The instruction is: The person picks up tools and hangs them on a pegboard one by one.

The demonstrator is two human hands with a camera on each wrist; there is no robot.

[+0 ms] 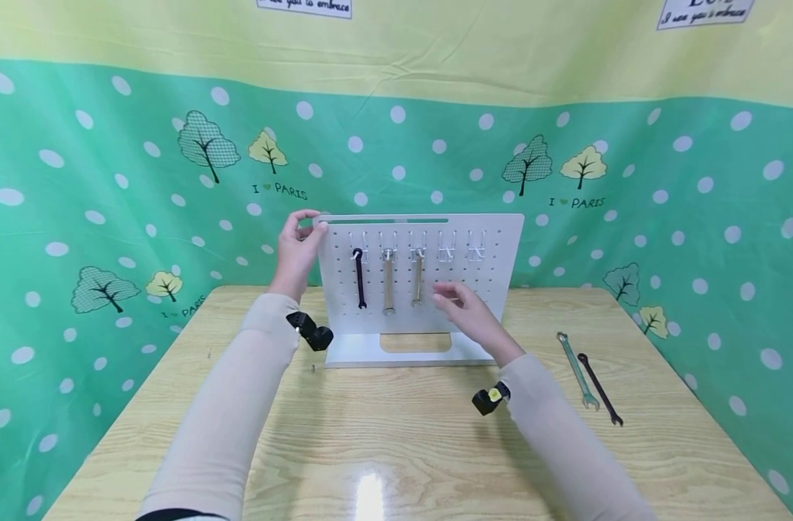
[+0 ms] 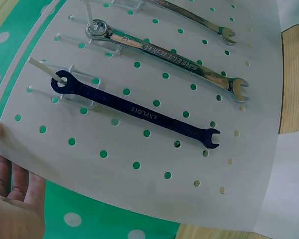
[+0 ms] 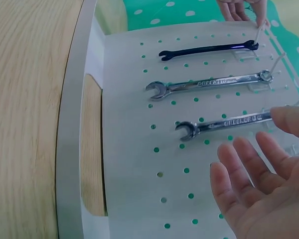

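Note:
A white pegboard (image 1: 494,278) stands upright on the table. My left hand (image 1: 299,250) holds its upper left corner, thumb in front and the other fingers behind the edge. Three combination wrenches hang from its hooks: a dark wrench (image 2: 139,110) at the left, a silver wrench (image 3: 209,83) in the middle, and another silver wrench (image 3: 229,122) to the right. Just right of that last one is my right hand (image 1: 464,311), fingers loosely bent and holding nothing. In the right wrist view its thumb overlaps the wrench's upper end; whether they touch I cannot tell.
Two bare hooks, one (image 1: 446,253) beside the other (image 1: 477,252), project from the board's right part. A greenish wrench (image 1: 577,369) and a dark wrench (image 1: 601,391) lie on the wooden table (image 1: 370,427) at the right. A dotted green curtain (image 1: 396,155) hangs behind.

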